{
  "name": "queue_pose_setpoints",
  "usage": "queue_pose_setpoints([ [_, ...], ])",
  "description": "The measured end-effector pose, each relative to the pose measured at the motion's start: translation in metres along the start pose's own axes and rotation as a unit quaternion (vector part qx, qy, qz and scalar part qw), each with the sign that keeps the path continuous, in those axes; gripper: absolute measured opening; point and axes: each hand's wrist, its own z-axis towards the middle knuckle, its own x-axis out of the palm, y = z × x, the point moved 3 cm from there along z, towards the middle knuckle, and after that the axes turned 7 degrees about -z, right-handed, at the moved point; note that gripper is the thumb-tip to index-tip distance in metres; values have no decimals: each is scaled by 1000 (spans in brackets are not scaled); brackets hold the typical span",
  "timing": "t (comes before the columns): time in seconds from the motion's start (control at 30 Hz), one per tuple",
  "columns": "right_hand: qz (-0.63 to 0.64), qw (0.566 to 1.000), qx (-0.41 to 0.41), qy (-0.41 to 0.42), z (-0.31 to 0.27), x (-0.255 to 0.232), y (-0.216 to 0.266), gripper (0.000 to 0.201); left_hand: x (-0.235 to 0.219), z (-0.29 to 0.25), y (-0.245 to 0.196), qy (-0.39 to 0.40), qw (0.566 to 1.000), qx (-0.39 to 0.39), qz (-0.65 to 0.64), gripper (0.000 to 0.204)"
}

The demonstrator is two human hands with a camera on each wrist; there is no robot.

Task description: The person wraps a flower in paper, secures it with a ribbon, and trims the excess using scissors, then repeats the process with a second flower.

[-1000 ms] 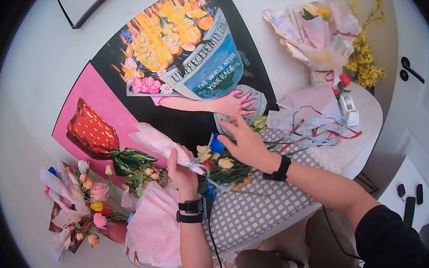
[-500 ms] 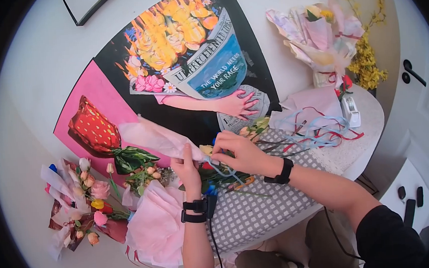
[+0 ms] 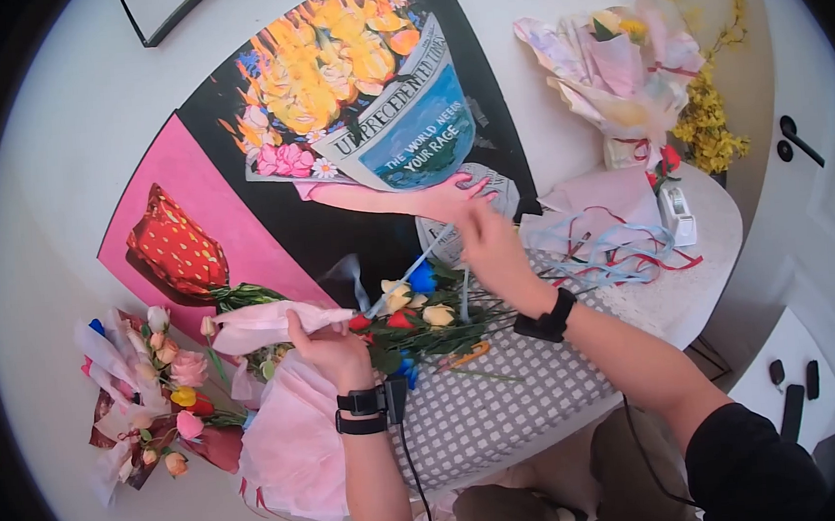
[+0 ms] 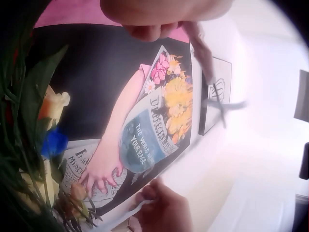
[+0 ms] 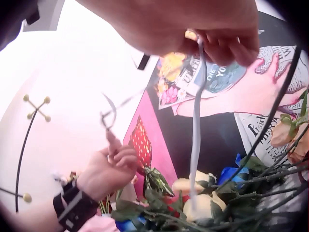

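Observation:
My left hand [image 3: 332,355] grips a slim pink paper-wrapped bundle [image 3: 272,326] near its narrow end. A light blue ribbon [image 3: 401,279] runs from that end up to my right hand [image 3: 497,260], whose fingertips pinch it. In the right wrist view, a length of ribbon [image 5: 195,121] hangs from the right hand [image 5: 203,29], and a loop [image 5: 110,116] stands at the left hand's fingertips [image 5: 113,141]. Below the hands lie loose flowers, among them a blue rose [image 3: 423,278], a red rose [image 3: 402,320] and a cream rose [image 3: 438,315].
A grey checked cloth [image 3: 505,409] covers part of the table. Pink wrapping paper [image 3: 295,443] and wrapped bouquets [image 3: 169,375] are at the left. Tangled ribbons [image 3: 620,251], a tape dispenser [image 3: 679,215] and a standing bouquet [image 3: 618,82] are at the right. Paintings [image 3: 368,99] stand behind.
My right hand reached to the ribbon by the bundle, pinched it and drew it up and to the right. The bundle has shifted left and now lies nearly level in my left hand.

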Motion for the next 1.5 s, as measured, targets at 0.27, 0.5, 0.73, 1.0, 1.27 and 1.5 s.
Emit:
queue_pose_setpoints([
  [0.27, 375, 880, 118, -268, 64, -108, -16, 27, -10, 2, 20, 56, 997, 1, 50, 28],
  [0.5, 113, 983, -142, 0, 112, -161, 4, 19, -26, 8, 30, 74, 994, 14, 78, 23],
  [0.73, -264, 936, -188, 134, 105, -199, 18, 13, -15, -4, 29, 35, 996, -4, 84, 20],
  [1.0, -302, 886, -287, 206, 78, -169, 32, 14, -7, -12, 28, 75, 990, -8, 117, 20],
  [1.27, 24, 918, -129, 375, -19, -15, 81, 25, 8, -27, 33, 227, 948, -74, 211, 20],
  [1.5, 244, 874, 42, 419, -48, 36, 49, 20, -5, -18, 41, 221, 946, -43, 235, 33],
])
